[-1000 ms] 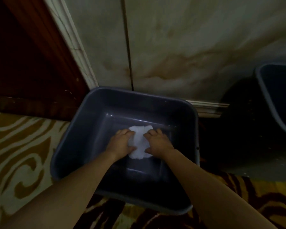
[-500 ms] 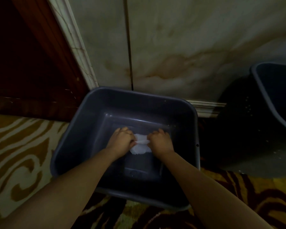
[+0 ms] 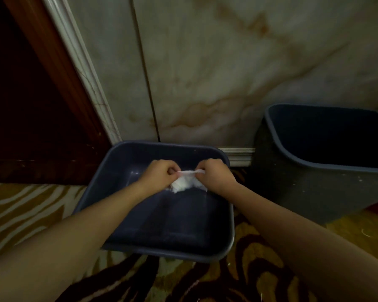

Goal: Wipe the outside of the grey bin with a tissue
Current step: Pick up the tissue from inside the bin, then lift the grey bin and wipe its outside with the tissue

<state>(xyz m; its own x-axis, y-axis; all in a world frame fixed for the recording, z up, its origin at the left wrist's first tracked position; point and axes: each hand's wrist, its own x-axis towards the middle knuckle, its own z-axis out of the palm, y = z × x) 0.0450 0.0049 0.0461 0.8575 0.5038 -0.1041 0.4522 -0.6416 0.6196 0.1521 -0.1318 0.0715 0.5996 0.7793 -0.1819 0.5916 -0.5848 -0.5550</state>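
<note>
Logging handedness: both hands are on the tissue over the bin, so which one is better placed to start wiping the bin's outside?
Probably the right hand: it grips the tissue close to the bin's right wall. The left hand sits mid-bin.

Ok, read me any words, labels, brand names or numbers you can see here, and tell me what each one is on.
None can be read. The grey bin, the second bin to its right, the tissue held between the left hand and right hand, the marble wall and the patterned carpet show no lettering, labels or numbers.
</note>
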